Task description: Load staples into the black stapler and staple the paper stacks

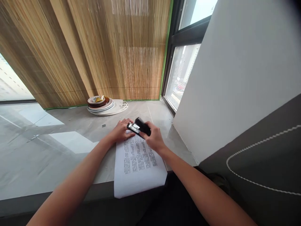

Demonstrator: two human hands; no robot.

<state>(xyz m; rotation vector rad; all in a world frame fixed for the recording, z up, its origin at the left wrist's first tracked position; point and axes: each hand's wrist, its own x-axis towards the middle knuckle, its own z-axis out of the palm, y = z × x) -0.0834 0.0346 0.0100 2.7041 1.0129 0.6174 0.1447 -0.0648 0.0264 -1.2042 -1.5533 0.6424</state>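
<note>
My right hand (155, 136) is closed around a black stapler (144, 127), whose jaws stand apart over the far end of some printed paper (139, 157). At the paper's far left corner is my left hand (121, 130), its thumb lying along the sheet and its fingers curled close to the stapler's front. The paper lies lengthwise on the grey ledge, and its near end hangs past the front edge. How many sheets there are I cannot tell. The far edge is partly hidden by the hands and stapler.
Stacked plates (101, 105) sit at the back beside a bamboo blind (141, 62). A small grey strip (103, 125) lies on the ledge (77, 163), left of my hands. To the right are a white wall (225, 72), a window, and a hanging bead chain (258, 185).
</note>
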